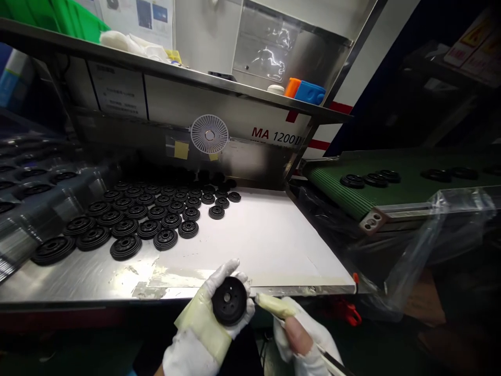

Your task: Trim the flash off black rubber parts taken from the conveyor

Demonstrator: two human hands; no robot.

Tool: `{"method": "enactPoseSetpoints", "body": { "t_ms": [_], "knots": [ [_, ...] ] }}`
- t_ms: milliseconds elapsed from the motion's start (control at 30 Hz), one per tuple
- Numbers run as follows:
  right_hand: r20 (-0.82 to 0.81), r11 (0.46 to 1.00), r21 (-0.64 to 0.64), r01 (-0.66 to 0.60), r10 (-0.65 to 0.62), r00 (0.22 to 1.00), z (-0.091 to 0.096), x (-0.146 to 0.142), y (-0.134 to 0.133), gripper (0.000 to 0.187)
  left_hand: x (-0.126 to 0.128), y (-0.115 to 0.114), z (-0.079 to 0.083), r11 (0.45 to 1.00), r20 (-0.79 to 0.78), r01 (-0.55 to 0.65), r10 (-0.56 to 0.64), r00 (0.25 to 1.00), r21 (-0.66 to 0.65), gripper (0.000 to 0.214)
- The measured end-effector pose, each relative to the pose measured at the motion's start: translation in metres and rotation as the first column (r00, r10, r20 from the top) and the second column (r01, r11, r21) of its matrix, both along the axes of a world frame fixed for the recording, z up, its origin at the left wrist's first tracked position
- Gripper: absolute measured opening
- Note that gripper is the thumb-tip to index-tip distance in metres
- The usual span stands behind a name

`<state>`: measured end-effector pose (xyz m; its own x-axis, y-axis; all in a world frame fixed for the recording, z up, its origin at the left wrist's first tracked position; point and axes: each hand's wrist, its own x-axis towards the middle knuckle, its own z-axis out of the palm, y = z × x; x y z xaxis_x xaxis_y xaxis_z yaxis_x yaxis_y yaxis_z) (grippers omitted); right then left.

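My left hand (213, 318), in a white glove with a pale yellow wrap, holds a black round plastic disc (229, 301) just off the front edge of the bench. The disc's flat face, with a small centre hole and smaller holes around it, is turned up toward me. To the right, my right hand (303, 334) is closed, its thumb bare and its index finger wrapped in pale yellow. It grips a slim tool with a dark handle (334, 361); the tool's working end cannot be made out. Many similar black ribbed discs (148, 209) lie in rows on the bench's left side.
A white sheet (258, 235) covers the bench top's middle. Right of it, a green conveyor belt (336, 188) carries several black discs. Trays of discs (35, 180) stand at left. A small fan (209, 134) sits under the shelf (188, 75). An orange-red clip tool (350, 312) hangs below the edge.
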<state>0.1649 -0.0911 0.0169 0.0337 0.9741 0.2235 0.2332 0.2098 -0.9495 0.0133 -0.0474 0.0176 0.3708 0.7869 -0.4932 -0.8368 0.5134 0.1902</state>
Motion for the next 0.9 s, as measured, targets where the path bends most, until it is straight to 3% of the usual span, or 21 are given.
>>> {"method": "enactPoseSetpoints", "body": {
  "t_ms": [133,300,467,633,900],
  "knots": [
    [-0.209,0.976,-0.212,0.048,-0.093,0.974,-0.01,-0.023,0.004,0.039,0.006,-0.002,0.002,0.996,0.017,-0.089,0.089,0.996,0.017,0.016],
    [-0.248,0.957,-0.249,0.149,-0.212,0.945,-0.016,-0.034,0.009,0.035,0.011,-0.006,0.01,0.985,-0.02,-0.155,0.157,0.987,0.078,0.011],
    [-0.287,0.917,-0.328,0.226,-0.324,0.901,-0.024,-0.04,0.009,0.036,0.013,-0.008,0.011,0.988,-0.095,-0.095,0.107,0.99,0.121,0.013],
    [-0.296,0.912,-0.359,0.198,-0.313,0.902,-0.031,-0.043,0.011,0.04,0.014,-0.007,0.006,0.979,-0.099,-0.014,0.035,0.995,0.204,0.015],
    [-0.275,0.914,-0.358,0.189,-0.297,0.915,-0.028,-0.044,0.012,0.037,0.013,-0.009,0.004,0.986,-0.141,-0.006,0.031,0.99,0.168,0.017]
  ]
}}
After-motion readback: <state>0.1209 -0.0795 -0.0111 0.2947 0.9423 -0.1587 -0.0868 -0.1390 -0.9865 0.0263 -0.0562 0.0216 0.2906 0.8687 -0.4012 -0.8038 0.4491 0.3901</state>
